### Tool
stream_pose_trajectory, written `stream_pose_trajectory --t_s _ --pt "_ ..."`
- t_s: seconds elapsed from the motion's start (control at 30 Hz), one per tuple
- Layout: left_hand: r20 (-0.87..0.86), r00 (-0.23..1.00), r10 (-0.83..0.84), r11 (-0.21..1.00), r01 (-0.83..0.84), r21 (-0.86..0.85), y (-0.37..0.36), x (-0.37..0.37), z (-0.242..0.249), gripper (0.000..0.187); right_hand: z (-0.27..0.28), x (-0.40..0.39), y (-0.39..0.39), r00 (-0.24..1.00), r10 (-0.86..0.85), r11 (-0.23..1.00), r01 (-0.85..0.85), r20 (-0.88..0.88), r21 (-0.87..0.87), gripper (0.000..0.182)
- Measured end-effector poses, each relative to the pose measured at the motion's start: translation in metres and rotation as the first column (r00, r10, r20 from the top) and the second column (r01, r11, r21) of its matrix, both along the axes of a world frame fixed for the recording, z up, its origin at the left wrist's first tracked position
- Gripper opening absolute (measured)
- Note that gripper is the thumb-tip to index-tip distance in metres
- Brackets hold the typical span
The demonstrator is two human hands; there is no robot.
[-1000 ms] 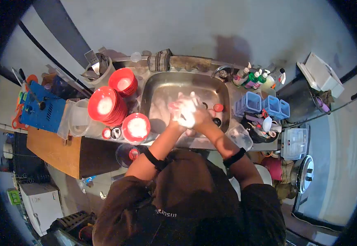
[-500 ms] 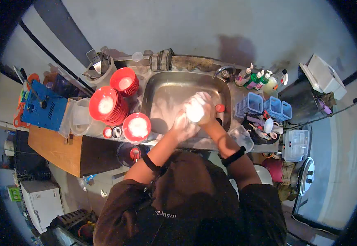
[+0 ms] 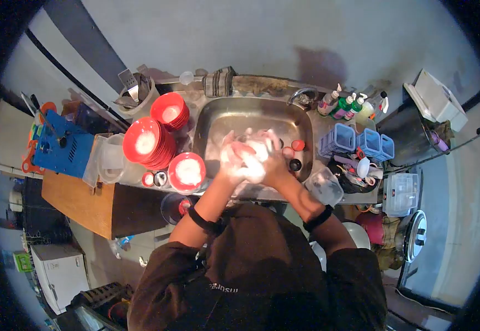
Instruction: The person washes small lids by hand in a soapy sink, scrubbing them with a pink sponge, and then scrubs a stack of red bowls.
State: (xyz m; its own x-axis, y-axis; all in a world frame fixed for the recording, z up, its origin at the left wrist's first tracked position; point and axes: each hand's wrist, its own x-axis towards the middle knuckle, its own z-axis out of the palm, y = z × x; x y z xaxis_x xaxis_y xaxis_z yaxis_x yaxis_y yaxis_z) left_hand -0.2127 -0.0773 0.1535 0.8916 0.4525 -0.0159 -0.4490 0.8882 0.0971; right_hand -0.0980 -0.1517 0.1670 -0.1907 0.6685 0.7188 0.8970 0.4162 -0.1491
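- Half a second ago the two hands were pressed together in one white, foamy mass; now the left hand (image 3: 233,158) and the right hand (image 3: 272,164) are spread wider, and a small pinkish-red thing (image 3: 242,149) shows between them.
- This suggests that the work on that small piece is going on, with its surface now turned more into view.
- The small pinkish-red thing is above the rectangular stainless-steel sink (image 3: 213,107), towards its near side, against the inner side of the left hand.
- The left grip looks partly curled around it, but glare hides the contact, so I can't say how firmly it is held.
- The right grip is just beside it, fingers somewhat spread and whitened by foam or glare; whether it closes on anything I can't make out.
- To the right of the hands, inside the sink, lie a small round red piece (image 3: 298,145) and a small round black piece (image 3: 295,164), the black one more exposed than half a second ago.
- On the metal counter (image 3: 191,98) left of the sink, the tall stack of red bowls (image 3: 140,139), the shorter stack of red bowls (image 3: 169,108) and the single red bowl with a pale inside (image 3: 186,172) remain where they were.
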Motion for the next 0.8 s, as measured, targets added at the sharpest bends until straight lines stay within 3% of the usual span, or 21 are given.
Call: stream_pose_trajectory --t_s 0.03,0.07,0.1,0.13,0.17,0.2,0.23,0.27,0.33,0.4,0.47,0.5,0.53,0.57,0.6,0.67,0.73,0.8 --pt "0.116 0.993 0.019 0.998 -0.012 -0.064 -0.001 0.000 0.003 0.043 0.011 0.001 0.000 0.994 -0.107 0.994 0.108 0.014 -0.034 0.047" --pt "0.229 0.972 0.046 0.991 -0.017 -0.129 -0.003 0.000 0.008 0.040 0.007 0.002 0.006 0.994 -0.108 0.994 0.108 0.015 -0.034 0.047" --pt "0.052 0.994 0.094 0.987 -0.086 -0.133 -0.011 0.000 0.028 0.037 0.000 0.000 0.014 0.946 -0.233 0.963 0.193 -0.225 -0.188 0.044" --pt "0.051 0.994 0.098 0.986 -0.090 -0.140 -0.009 0.001 0.013 0.037 -0.006 -0.002 0.017 0.824 -0.374 0.906 0.228 -0.425 -0.355 0.042" --pt "0.134 0.980 0.144 0.990 -0.141 -0.031 -0.002 0.003 -0.011 0.039 0.000 -0.006 0.015 0.870 -0.292 0.928 0.158 -0.397 -0.337 0.038" --pt "0.219 0.960 0.174 0.978 -0.195 0.079 0.000 0.004 -0.002 0.040 0.010 -0.011 0.012 0.869 -0.291 0.928 0.156 -0.400 -0.337 0.038" --pt "0.279 0.958 0.063 0.996 -0.042 -0.078 -0.006 -0.002 0.007 0.042 0.020 -0.018 0.007 0.943 -0.223 0.961 0.169 -0.246 -0.220 0.036" --pt "0.275 0.960 0.058 0.996 -0.038 -0.076 -0.007 -0.004 0.014 0.042 0.025 -0.022 0.003 0.983 -0.169 0.982 0.161 -0.074 -0.103 0.033" --pt "-0.129 0.979 0.157 0.987 -0.152 0.049 -0.006 -0.004 0.021 0.044 0.012 -0.010 0.016 0.983 -0.179 0.973 0.171 -0.036 -0.158 0.037" --pt "-0.113 0.968 0.224 0.973 -0.229 -0.033 -0.016 0.005 0.017 0.047 0.029 -0.010 0.021 0.885 -0.424 0.832 0.297 -0.191 -0.468 0.037" --pt "-0.180 0.926 0.333 0.926 -0.285 0.247 -0.010 0.008 0.006 0.066 0.020 -0.013 0.023 0.899 -0.409 0.815 0.281 -0.158 -0.507 0.036" --pt "0.610 0.793 -0.008 1.000 -0.008 0.023 -0.001 0.009 0.005 0.070 0.017 -0.017 0.017 0.945 -0.305 0.895 0.241 -0.121 -0.376 0.035" --pt "0.610 0.793 -0.010 1.000 -0.005 0.024 0.002 0.002 0.002 0.070 0.014 -0.020 0.011 0.977 -0.202 0.953 0.181 -0.065 -0.242 0.035" --pt "0.374 0.927 0.037 0.990 -0.086 0.115 0.006 -0.005 0.002 0.073 0.011 -0.018 0.006 0.989 -0.147 0.957 0.148 0.023 -0.249 0.039" --pt "0.119 0.986 0.115 0.964 -0.140 0.226 0.010 -0.010 0.003 0.076 0.006 -0.014 0.004 0.989 -0.146 0.958 0.148 0.025 -0.245 0.039" --pt "0.052 0.986 0.162 0.966 -0.169 0.194 0.013 -0.011 0.005 0.065 -0.003 -0.007 0.001 0.995 -0.102 0.994 0.101 -0.009 -0.029 0.046" --pt "-0.102 0.966 0.236 0.967 -0.223 0.123 0.011 -0.011 0.006 0.045 -0.005 -0.007 0.001 0.989 -0.146 0.989 0.144 -0.034 -0.043 0.054" --pt "-0.184 0.947 0.263 0.964 -0.250 0.089 0.008 -0.009 0.005 0.036 0.005 -0.019 0.007 0.833 -0.342 0.905 0.167 -0.435 -0.391 0.060"
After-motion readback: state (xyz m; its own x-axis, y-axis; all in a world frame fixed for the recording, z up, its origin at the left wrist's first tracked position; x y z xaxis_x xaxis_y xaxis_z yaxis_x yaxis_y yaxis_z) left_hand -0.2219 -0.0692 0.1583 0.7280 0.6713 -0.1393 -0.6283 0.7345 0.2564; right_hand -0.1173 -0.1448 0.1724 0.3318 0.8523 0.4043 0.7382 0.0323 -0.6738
